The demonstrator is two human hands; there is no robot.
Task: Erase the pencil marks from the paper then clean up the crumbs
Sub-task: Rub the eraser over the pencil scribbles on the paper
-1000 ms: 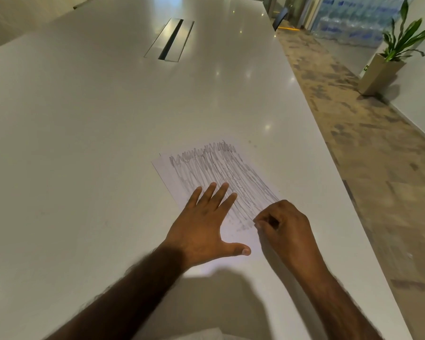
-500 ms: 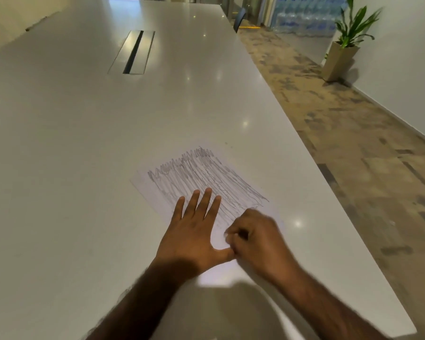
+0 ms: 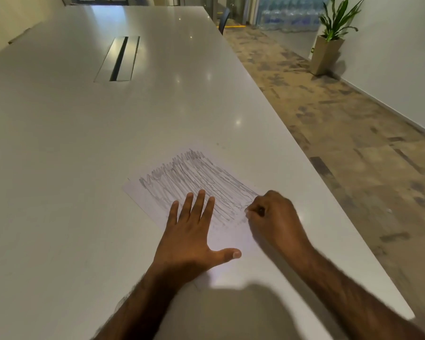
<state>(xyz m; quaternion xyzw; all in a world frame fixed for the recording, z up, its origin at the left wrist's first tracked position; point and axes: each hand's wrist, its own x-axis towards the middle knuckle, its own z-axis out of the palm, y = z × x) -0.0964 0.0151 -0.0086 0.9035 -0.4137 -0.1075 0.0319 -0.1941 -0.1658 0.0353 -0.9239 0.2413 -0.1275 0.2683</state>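
Two hands on scribbled paper, near edge of white bench.

White bench fills most of view; the paper, covered in grey pencil marks, lies flat on the bench by its right edge. Left hand presses flat on paper's near-left part, fingers spread apart. Right hand at paper's right edge, fingers curled tight on something small and dark, too hidden to identify. Potted plant on floor far right of paper.
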